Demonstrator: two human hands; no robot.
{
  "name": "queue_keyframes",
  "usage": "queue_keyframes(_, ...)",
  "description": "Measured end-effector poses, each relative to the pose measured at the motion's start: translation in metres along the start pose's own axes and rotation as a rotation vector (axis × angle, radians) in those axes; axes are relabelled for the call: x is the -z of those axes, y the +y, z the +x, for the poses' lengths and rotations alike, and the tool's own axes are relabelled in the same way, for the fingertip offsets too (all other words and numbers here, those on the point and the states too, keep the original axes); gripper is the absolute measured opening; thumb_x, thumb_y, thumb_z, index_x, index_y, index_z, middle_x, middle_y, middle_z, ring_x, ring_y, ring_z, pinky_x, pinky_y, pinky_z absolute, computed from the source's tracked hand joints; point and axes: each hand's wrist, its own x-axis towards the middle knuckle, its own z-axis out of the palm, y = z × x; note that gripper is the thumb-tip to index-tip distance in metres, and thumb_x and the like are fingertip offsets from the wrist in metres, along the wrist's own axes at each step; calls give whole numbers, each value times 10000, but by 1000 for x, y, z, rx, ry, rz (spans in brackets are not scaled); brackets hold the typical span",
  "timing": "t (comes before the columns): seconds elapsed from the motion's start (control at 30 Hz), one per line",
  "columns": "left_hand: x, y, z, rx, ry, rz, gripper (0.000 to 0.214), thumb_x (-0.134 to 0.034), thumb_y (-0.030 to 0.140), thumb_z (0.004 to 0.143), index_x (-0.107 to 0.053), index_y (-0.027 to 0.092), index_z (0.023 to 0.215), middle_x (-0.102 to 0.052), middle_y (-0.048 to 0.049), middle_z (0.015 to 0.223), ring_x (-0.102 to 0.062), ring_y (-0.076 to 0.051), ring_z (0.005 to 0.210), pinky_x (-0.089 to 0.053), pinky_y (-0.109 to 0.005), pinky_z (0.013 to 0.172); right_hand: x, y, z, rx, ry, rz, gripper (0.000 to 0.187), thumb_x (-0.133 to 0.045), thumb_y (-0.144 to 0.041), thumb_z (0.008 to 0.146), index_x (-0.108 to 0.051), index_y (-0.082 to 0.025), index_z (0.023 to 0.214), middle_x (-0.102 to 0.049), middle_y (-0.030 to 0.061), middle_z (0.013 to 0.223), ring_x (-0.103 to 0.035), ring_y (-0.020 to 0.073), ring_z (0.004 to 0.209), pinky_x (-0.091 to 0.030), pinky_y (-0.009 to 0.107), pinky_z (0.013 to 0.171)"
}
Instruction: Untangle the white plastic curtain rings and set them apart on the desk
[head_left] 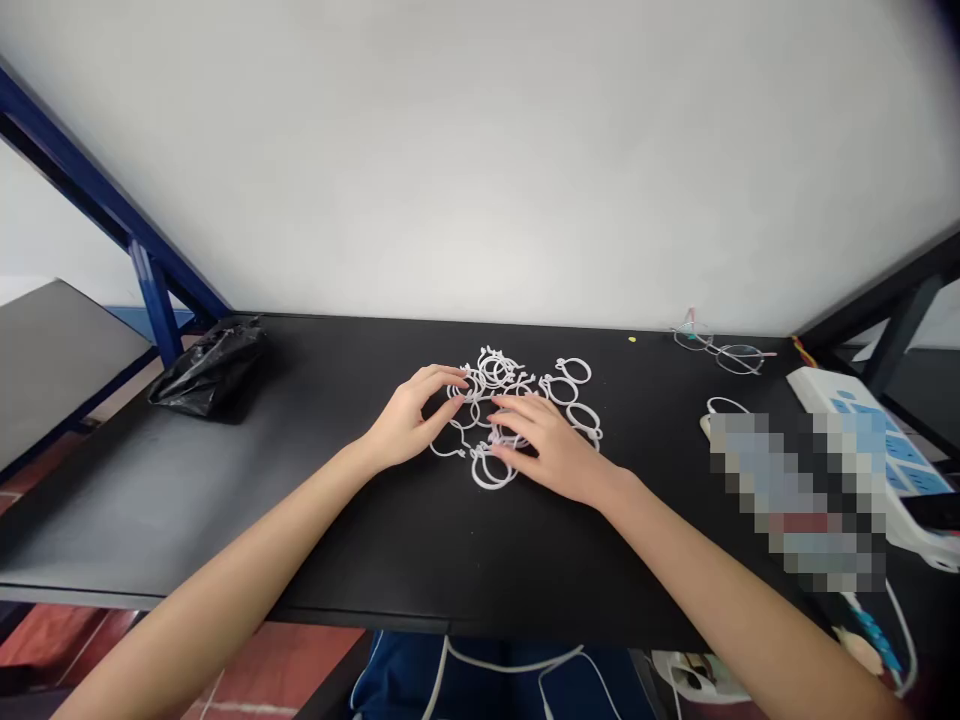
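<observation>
A loose heap of white plastic snap rings lies on the black tabletop between my hands. At the heap's left side is my left hand, thumb and fingers apart, its fingertips over or touching some rings. My right hand reaches over the heap from the right with fingers spread, partly covering the rings beneath. Several rings lie along its far side, among them a single ring at the upper right. Another overlapping pair rests nearest to me. Neither hand plainly grips a ring.
A crumpled black plastic bag sits at the far left of the table. Eyeglasses lie near the wall at back right. A white power strip, a blurred-out object and cables occupy the right side.
</observation>
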Motion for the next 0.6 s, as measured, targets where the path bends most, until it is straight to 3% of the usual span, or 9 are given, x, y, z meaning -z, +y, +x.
queue_keyframes(0.1, 5, 7, -6, 20, -77, 41, 211, -408, 207, 952, -614, 182, 990, -632, -71, 967, -610, -183, 903, -507, -312, 808, -1, 5, 2, 16, 121, 64, 241, -562, -297, 942, -661, -212, 1145, -645, 98, 1255, -589, 257, 1177, -462, 503, 1032)
queue_keyframes(0.27, 10, 16, -10, -27, -215, 264, 148, -486, 155, 840, -585, 181, 947, -562, -59, 951, -549, -181, 835, -477, -301, 737, -2, 0, 5, 63, 401, 125, 169, -576, -181, 909, -700, -210, 1019, -721, 83, 1077, -667, 243, 1046, -543, 461, 928)
queue_keyframes(0.4, 6, 15, -12, 14, -253, 362, 76, -470, 157, 863, -523, 184, 910, -524, -31, 910, -476, -125, 650, -417, -261, 601, -2, -6, 6, 97, 490, 152, 174, -591, -106, 872, -706, -208, 954, -743, 68, 962, -698, 222, 922, -577, 410, 827)
queue_keyframes(0.6, 3, 10, -14, 99, -276, 362, 95, -517, 246, 892, -487, 192, 964, -533, -16, 929, -488, -99, 576, -417, -251, 569, -2, -8, 6, 85, 581, 150, 175, -589, -120, 862, -711, -237, 905, -754, 35, 861, -711, 216, 803, -582, 398, 738)
